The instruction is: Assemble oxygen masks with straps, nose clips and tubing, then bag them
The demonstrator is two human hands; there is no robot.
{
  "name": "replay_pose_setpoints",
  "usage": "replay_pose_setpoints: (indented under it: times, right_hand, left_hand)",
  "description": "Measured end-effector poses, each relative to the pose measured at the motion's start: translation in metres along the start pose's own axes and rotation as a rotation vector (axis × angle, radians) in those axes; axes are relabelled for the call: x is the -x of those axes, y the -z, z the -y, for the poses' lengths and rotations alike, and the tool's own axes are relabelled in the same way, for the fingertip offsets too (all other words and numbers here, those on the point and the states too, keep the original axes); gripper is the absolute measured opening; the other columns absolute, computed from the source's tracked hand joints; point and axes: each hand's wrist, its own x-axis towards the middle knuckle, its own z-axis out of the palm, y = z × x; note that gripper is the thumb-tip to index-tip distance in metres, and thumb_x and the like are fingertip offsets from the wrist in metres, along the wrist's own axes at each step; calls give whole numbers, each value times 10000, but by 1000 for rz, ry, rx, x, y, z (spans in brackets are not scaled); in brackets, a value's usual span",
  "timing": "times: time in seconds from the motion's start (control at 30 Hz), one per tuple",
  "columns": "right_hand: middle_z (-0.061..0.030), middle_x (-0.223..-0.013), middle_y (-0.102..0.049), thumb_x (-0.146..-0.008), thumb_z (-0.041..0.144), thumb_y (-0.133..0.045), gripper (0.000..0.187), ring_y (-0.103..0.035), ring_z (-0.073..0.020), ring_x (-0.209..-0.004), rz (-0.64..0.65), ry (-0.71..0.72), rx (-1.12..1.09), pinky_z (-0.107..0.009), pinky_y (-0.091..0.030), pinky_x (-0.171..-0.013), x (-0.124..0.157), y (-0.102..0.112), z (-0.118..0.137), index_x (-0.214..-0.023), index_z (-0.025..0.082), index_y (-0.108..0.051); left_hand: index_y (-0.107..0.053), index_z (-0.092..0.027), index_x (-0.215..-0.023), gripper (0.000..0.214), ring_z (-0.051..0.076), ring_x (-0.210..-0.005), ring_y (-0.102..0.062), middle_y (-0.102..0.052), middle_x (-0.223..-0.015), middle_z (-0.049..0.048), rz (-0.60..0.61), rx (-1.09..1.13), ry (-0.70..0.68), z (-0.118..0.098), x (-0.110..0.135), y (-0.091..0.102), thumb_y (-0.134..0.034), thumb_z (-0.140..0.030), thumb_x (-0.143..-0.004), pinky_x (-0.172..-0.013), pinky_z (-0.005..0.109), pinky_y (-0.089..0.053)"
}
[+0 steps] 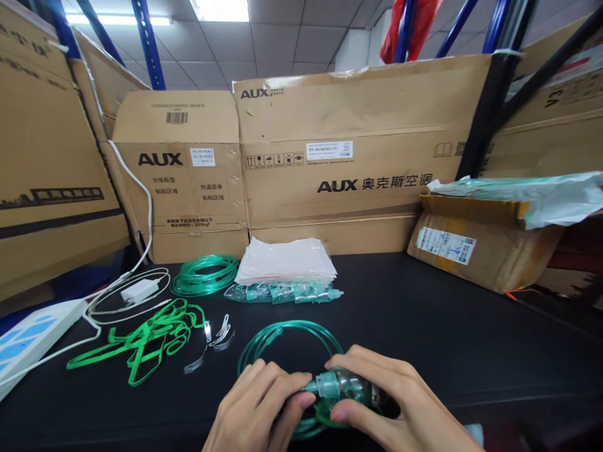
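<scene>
My right hand (400,402) is wrapped round a clear green plastic mask piece (346,386) with a white connector at its left end. My left hand (257,408) pinches the end of the green tube (287,333) right at that connector. The tube loops in a coil on the black table behind my hands. Both hands are low at the front edge of the table, fingers closed on the parts.
Green elastic straps (141,336) and small metal clips (219,333) lie at the left. Behind are another tube coil (205,275), a row of green mask parts (282,292), a stack of plastic bags (287,260), a white charger (139,290). Cardboard boxes (348,157) wall the back.
</scene>
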Motion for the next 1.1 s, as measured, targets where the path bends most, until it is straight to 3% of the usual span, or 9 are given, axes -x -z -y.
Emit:
replay_pose_setpoints:
  times: [0.13, 0.27, 0.37, 0.53, 0.67, 0.83, 0.93, 1.1]
  right_hand:
    - [-4, -991, -830, -903, 530, -785, 254, -794, -216, -879, -34, -29, 22, -233, -623, -791, 2, -2, -1, -1004, 298, -814]
    - [-13, -1026, -839, -887, 456, -824, 208, -799, -222, -880, -33, -27, 30, -224, -628, -752, 3, -4, 0, -1014, 292, -818]
    - [-30, -1059, -844, -896, 472, -810, 233, -806, -235, -902, -45, -13, 48, -225, -636, -730, 3, -6, 0, -1035, 286, -824]
    - [-43, -1081, -848, -859, 581, -806, 371, -806, -271, -1018, -105, -11, 86, -266, -651, -871, 6, -8, -4, -1087, 290, -835]
    - [-57, -1005, -841, -928, 677, -661, 468, -812, -235, -867, -111, 45, 55, -246, -657, -782, 3, -8, -3, -1075, 266, -829]
    - [-41, -895, -813, -974, 727, -515, 554, -775, -201, -742, -67, 98, 23, -237, -636, -692, -3, -6, 3, -1023, 258, -805]
    - [-30, -861, -789, -993, 708, -495, 545, -752, -189, -704, -44, 96, 4, -238, -620, -667, -4, -6, 2, -1033, 251, -789]
    - [-20, -925, -790, -996, 595, -620, 375, -763, -200, -783, -24, 105, -11, -248, -624, -714, 1, -8, -4, -1091, 267, -777]
  left_hand:
    - [-639, -202, -1202, 159, 188, -692, -641, -744, -875, 21, 1, 15, -4, 0, 1, -1, -583, -137, -1068, -657, 309, -523]
    - [-637, -189, -1183, 150, 184, -695, -640, -743, -875, 30, 2, 18, -18, -1, 0, 0, -566, -120, -1071, -659, 302, -519]
    - [-639, -185, -1184, 158, 180, -684, -631, -736, -866, 32, 1, 33, -6, -1, -1, 0, -559, -110, -1072, -649, 296, -514]
    - [-637, -185, -1171, 158, 180, -702, -645, -736, -883, 39, 19, 66, 13, -1, -2, 0, -551, -99, -1071, -661, 293, -526]
    - [-633, -180, -1154, 156, 180, -708, -650, -737, -892, 50, 22, 81, 21, -1, -1, -2, -538, -87, -1071, -666, 293, -531]
    - [-634, -175, -1085, 165, 170, -646, -619, -724, -832, 46, -69, 82, 4, -3, -4, -4, -478, -125, -1103, -614, 290, -503]
    - [-632, -174, -1077, 166, 170, -648, -632, -719, -823, 46, -24, 80, 6, -4, -8, -1, -478, -116, -1099, -617, 283, -513]
    - [-625, -175, -1110, 161, 171, -665, -636, -719, -850, 44, 13, 99, 20, -4, -8, 3, -493, -89, -1081, -629, 280, -513]
